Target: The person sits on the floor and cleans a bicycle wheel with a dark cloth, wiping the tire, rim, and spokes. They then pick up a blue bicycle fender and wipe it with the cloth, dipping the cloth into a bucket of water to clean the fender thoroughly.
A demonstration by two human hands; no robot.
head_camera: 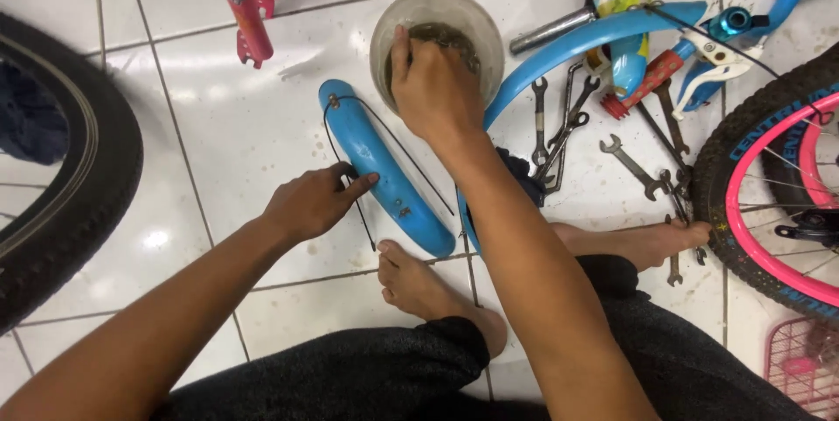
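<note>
At frame centre the left hand (pixel 310 204) presses fingertips flat on the short blue mudguard (pixel 384 167), pinning it to the tiles, while the right hand (pixel 434 84) dips bunched fingers into the parts bowl (pixel 437 14) above it, whether gripping anything I cannot tell; wrenches (pixel 559 119) lie at right.

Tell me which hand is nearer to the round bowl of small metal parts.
Right. The right hand reaches into the bowl, fingers over the small parts. The left hand is below and to the left, resting on the short blue mudguard, apart from the bowl.
</note>
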